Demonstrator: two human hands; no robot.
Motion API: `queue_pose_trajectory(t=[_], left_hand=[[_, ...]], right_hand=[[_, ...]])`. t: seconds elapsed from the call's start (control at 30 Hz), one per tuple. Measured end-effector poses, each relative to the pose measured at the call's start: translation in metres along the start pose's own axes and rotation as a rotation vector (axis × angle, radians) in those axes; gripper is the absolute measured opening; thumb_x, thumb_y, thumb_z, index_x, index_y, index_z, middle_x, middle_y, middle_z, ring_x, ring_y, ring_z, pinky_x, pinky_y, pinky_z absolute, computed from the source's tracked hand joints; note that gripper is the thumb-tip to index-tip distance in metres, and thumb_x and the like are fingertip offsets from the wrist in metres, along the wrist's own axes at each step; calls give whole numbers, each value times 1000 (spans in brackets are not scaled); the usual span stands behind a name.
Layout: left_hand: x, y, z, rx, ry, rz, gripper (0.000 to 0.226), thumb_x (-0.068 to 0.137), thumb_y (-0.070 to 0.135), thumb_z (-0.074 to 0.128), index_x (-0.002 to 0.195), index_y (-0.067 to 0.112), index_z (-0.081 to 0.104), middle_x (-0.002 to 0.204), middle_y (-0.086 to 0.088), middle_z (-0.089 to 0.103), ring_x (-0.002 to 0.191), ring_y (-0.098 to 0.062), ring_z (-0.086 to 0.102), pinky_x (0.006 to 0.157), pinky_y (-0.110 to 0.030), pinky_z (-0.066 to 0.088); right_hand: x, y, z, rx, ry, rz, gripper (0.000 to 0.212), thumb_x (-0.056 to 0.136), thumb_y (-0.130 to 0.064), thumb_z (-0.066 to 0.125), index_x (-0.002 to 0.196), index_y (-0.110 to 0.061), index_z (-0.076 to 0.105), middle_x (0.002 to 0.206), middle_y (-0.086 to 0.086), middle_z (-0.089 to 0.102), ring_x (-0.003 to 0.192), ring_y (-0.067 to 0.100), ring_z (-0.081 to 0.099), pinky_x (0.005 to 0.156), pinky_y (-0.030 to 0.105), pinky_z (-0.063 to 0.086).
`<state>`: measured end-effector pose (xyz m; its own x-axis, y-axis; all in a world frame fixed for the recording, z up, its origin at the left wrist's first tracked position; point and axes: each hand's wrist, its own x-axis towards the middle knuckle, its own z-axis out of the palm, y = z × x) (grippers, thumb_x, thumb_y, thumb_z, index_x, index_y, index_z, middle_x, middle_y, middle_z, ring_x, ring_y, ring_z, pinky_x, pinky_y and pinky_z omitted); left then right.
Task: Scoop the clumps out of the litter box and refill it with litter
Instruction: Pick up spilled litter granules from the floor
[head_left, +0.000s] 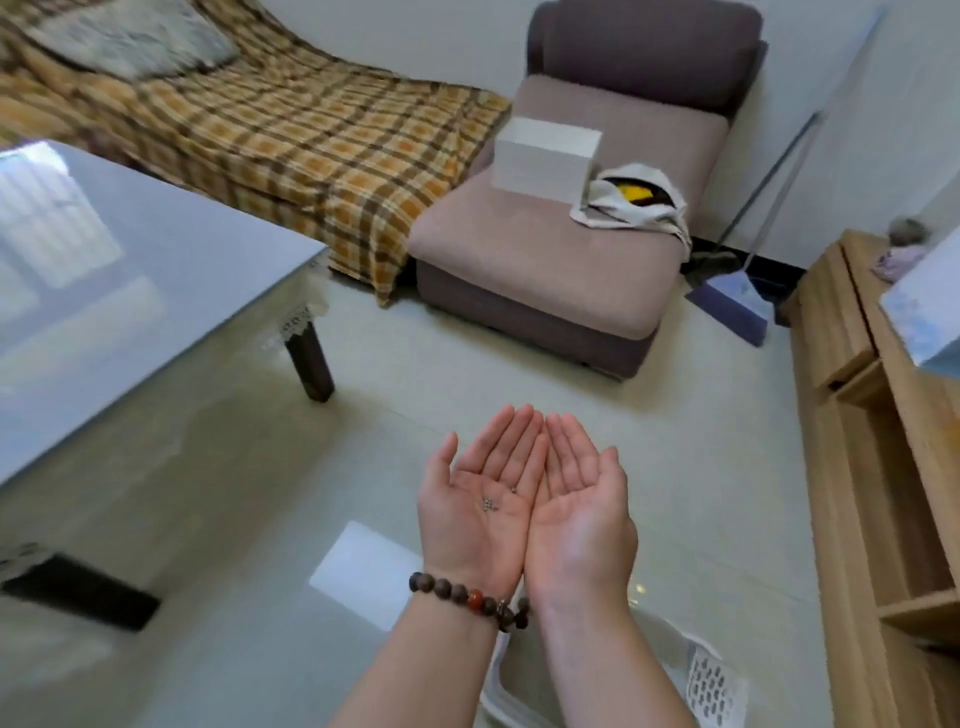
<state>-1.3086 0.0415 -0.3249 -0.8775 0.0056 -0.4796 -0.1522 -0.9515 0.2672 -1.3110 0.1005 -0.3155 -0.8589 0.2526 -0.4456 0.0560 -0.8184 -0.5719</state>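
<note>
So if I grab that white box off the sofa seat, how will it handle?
The white box looks rigid, with crisp edges, so it probably won't flex. It stands on a soft seat cushion beside a crumpled bag, so a push may tip it rather than slide it. Its weight can't be judged from here.

both hands (524, 499) palm-up, fingers (519, 441) straight

Glossy tiled floor (249, 519), matt plush armchair (545, 260), wooden shelf (883, 467), glossy tabletop (156, 270).
</note>
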Motion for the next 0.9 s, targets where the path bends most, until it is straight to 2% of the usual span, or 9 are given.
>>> queue_pose_trajectory(t=[0.17,0.37,0.5,0.7,0.9], left_hand=[[-84,95,76,-40,62,113,53,96,37,38,120,-7,58,117,-24,65,111,-33,63,107,-41,39],[-186,209,106,-181,195,313,54,95,37,39,118,-8,58,115,-25,65,112,-36,61,108,-44,37],[-246,291,89,-281,281,468,55,95,38,39,118,-9,58,113,-26,66,113,-37,61,108,-45,36],[-313,421,32,-432,362,720,54,95,37,39,119,-8,57,117,-26,64,114,-35,59,104,-42,40],[-370,538,-29,-530,413,915,55,96,38,36,117,-7,59,115,-24,66,115,-32,59,109,-40,37]], right_hand=[[-89,-16,115,-57,-76,134,42,101,-28,33,112,1,62,113,13,68,109,19,63,98,32,44],[-199,11,219,-209,-188,365,41,101,-26,34,108,2,63,110,17,69,105,22,65,90,29,52],[-271,66,275,-322,-271,531,41,101,-26,36,108,3,63,106,17,69,106,24,63,96,34,46],[-367,184,336,-446,-406,692,37,100,-21,37,108,5,62,109,21,67,105,28,64,97,35,46],[-450,300,382,-541,-543,833,37,100,-21,36,106,3,63,105,19,70,102,26,66,91,33,49]])
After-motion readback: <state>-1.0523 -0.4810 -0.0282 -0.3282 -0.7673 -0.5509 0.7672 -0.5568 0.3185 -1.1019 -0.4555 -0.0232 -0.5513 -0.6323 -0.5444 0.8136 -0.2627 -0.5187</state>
